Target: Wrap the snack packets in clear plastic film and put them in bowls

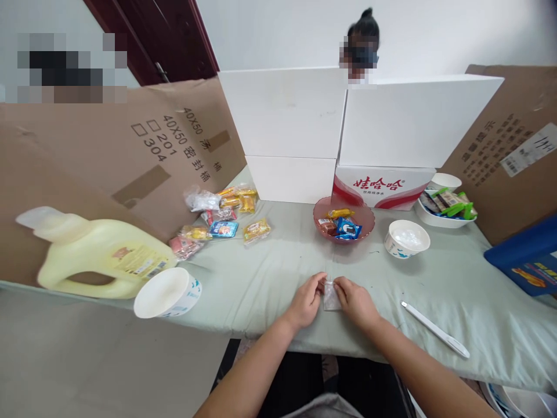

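Close to the table's front edge, a small clear plastic bag [332, 298] lies between my two hands. My left hand [307, 299] is closed at the bag's upper left corner. Pinched along its top edge are the fingers of my right hand [353, 299]. Just beyond my hands stands a reddish see-through bowl [321, 225] with several wrapped snacks [346, 226] in it. Right of that bowl is a white paper bowl [402, 248] holding clear plastic. A white utility knife [435, 329] lies to the right of my right hand.
Wrapped snacks [223, 229] lie loose at left, near a yellow detergent bottle [104, 249] on its side and a tilted paper bowl [167, 293]. White boxes [282, 116] and cardboard [183, 133] wall the table. A snack-filled white dish [444, 217] and blue container [528, 255] are right. Someone's head shows behind.
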The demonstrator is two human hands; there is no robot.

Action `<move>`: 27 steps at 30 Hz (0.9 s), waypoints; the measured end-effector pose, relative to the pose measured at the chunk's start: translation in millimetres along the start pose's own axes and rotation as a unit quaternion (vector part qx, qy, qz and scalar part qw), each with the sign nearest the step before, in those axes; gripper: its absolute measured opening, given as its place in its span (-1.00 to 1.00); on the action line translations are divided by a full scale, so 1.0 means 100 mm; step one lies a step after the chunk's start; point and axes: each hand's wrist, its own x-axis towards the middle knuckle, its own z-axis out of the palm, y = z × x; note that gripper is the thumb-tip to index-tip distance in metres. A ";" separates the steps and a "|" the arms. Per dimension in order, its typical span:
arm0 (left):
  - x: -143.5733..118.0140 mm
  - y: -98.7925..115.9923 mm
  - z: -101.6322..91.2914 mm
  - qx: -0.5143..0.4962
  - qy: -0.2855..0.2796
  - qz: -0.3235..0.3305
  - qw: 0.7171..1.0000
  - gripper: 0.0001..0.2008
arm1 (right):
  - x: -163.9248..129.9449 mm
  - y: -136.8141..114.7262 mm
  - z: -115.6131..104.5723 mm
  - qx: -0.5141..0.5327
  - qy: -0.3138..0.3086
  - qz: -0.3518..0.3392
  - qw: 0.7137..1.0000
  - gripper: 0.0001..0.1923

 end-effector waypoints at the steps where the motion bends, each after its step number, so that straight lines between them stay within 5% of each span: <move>1: 0.00 0.00 0.00 -0.007 0.006 -0.001 1.000 -0.50 | 0.04 0.00 0.03 -0.014 0.004 0.004 1.000 -0.76; 12: 0.04 0.09 0.07 0.116 0.001 0.012 0.993 -0.86 | 0.02 0.02 0.21 -0.122 0.068 0.027 0.990 -0.78; 17: 0.05 0.09 0.08 0.169 0.023 0.017 0.985 -0.75 | -0.03 0.21 0.01 -0.163 0.163 0.063 0.971 -0.75; 19: 0.06 0.09 0.08 0.169 0.023 0.023 0.985 -0.69 | -0.09 0.21 -0.02 -0.153 0.185 0.010 0.971 -0.75; 23: 0.05 0.08 0.07 0.165 0.036 0.033 0.985 -0.62 | -0.21 0.07 0.09 -0.108 0.089 -0.142 0.980 -0.67; 27: 0.01 0.03 0.07 0.180 0.099 0.030 0.978 -0.69 | -0.27 0.02 0.24 -0.115 0.063 -0.129 0.983 -0.62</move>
